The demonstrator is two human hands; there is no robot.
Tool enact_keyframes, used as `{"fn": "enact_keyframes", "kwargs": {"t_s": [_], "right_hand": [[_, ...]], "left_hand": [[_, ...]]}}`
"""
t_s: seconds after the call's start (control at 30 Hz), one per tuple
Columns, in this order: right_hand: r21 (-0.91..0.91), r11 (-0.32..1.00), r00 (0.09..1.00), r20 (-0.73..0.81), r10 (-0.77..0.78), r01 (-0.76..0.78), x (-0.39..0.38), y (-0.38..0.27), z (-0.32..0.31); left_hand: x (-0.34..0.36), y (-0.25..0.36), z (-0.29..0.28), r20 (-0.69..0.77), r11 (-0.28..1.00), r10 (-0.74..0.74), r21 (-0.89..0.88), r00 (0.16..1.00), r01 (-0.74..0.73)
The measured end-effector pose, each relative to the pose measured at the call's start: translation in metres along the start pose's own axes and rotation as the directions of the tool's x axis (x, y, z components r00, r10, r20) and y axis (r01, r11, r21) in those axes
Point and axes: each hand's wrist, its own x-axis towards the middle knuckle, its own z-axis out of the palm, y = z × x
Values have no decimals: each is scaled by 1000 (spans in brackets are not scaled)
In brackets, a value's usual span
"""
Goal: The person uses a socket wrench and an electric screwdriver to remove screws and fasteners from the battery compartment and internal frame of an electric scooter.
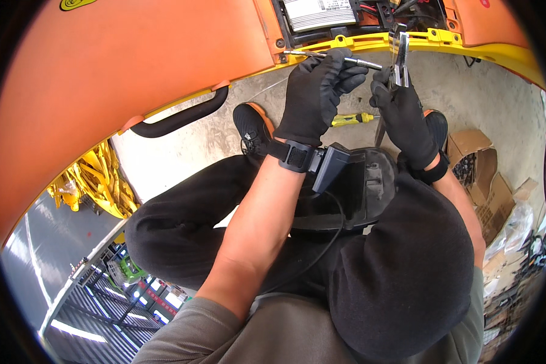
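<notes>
Pale concrete floor (485, 103), brightly lit to the left. Nearest us, black trousers (406, 273), legs bent, one knee filling the lower right. A dark boxy device (332, 168) is strapped at the left wrist, a thin cable running from it. Between the legs we note a black moulded plastic piece (379, 182).

Beyond it, both hands gloved in black. The left hand (312, 94) grasps a slim metal rod (365, 62), fingers curled round its middle; it lies nearly level, its right end just beside the right hand. The right hand (400, 115) grips a shiny silver metal piece (401, 57), which stands upright above the fist; we cannot tell its exact kind, nor whether the rod touches it. Below and between the hands, a yellow-handled tool (352, 119) near floor level.

To the right, a torn cardboard box (491, 161), with clear plastic wrap (519, 227) near it. Further forward, an orange body panel (145, 67) with a black curved handle (185, 118), a yellow rim (376, 43), and behind that a silver finned box (320, 15) among wires. Off left, we log heaped yellow parts (97, 176).
</notes>
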Motion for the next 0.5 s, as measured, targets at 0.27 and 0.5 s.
{"fn": "enact_keyframes", "kwargs": {"t_s": [0.27, 0.5], "right_hand": [[-102, 993, 996, 62, 61, -55, 2, -7, 0], [3, 1000, 999, 44, 23, -23, 2, 1, 0]], "left_hand": [[1, -6, -3, -30, 1000, -11, 1, 999, 11], [4, -5, -2, -41, 1000, 6, -9, 999, -6]]}}
